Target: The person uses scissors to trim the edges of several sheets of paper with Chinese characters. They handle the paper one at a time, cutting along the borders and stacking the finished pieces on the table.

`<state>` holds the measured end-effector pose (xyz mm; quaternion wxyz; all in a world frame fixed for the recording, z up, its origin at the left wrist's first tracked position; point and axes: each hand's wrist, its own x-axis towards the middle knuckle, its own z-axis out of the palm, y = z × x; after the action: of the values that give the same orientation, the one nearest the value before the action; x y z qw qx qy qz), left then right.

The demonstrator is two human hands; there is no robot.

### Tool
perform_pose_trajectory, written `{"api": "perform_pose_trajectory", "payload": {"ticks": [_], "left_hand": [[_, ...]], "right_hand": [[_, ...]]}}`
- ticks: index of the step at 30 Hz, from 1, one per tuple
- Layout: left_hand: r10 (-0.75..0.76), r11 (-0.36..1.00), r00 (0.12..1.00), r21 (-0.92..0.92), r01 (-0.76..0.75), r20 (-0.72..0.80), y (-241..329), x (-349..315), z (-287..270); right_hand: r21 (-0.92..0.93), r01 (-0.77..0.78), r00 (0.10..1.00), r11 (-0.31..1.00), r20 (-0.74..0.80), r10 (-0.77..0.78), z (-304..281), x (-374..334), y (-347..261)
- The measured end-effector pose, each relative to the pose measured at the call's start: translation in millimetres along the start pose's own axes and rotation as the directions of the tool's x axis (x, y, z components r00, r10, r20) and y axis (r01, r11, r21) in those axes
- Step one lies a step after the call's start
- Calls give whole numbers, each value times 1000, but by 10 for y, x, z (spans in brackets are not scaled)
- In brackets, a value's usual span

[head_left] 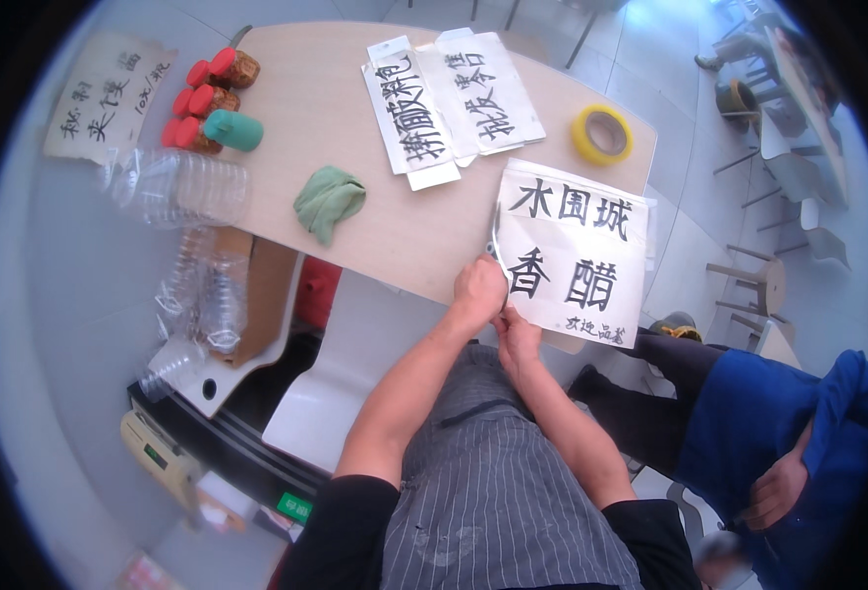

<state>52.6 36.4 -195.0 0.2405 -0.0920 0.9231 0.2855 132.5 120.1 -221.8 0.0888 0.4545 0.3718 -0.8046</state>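
A white sheet (578,258) with large black brushed writing lies at the table's right end, partly over its near edge. My left hand (481,290) is closed beside the sheet's left edge, around what look like scissors (495,234); their metal part shows along that edge, and the grip is hidden. Just below and to the right, my right hand (520,339) pinches the sheet's lower left corner, close to the left hand. A yellow tape roll (602,136) lies beyond the sheet. Two lettered white card panels (454,103) lie at the table's far side.
On the pale table (326,88) sit a green cloth (329,203), red-lidded jars (213,98) and a teal cup-like container (233,130). Clear plastic bottles (183,187) stand at the left. A person in blue (763,423) is close on the right. Chairs (753,280) stand beyond.
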Motion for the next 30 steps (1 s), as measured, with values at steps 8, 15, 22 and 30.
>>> {"api": "perform_pose_trajectory", "payload": {"ticks": [8, 15, 22, 30], "left_hand": [[-14, 1000, 996, -15, 12, -83, -47, 159, -7], [-119, 992, 992, 40, 121, -46, -94, 159, -273], [-63, 992, 998, 112, 61, 12, -318, 30, -374], [139, 990, 980, -43, -134, 141, -237, -208, -368]], "right_hand": [[29, -17, 1000, 999, 19, 16, 71, -142, -100], [42, 19, 1000, 999, -23, -18, 9, -54, -105], [53, 32, 999, 998, 1, -32, -59, -76, -162], [61, 45, 997, 997, 61, -49, -81, -67, -196]]}}
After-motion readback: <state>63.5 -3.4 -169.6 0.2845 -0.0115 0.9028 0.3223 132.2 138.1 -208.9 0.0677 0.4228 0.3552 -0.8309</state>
